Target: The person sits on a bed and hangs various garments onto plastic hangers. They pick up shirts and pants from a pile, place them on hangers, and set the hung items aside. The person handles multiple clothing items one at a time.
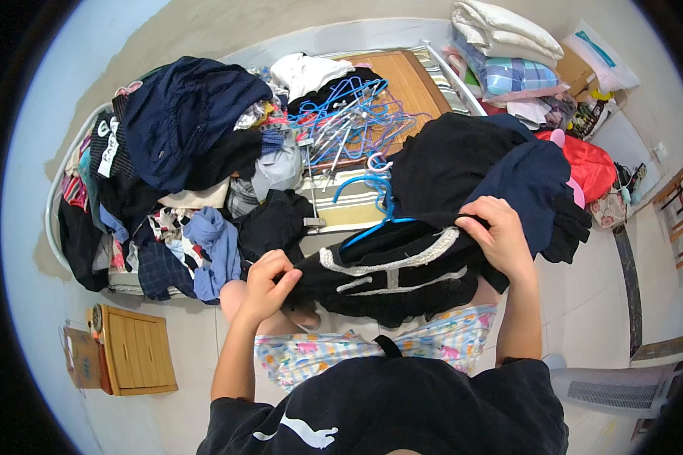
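Stretched between my hands is a black garment with white beaded trim along its neckline. My left hand pinches its left side, and my right hand pinches the right side near the trim. A blue hanger runs into the garment at the top, its hook standing clear on the bed; how far it sits inside is hidden by the cloth. Just beyond my right hand lies a heap of black and navy clothes, with white and blue hanger hooks at its left edge.
On the bed, a tangle of blue and white hangers lies by a brown mat. A big clothes pile covers the left side. Folded bedding is stacked at the far right. A wooden cabinet stands lower left, a fan lower right.
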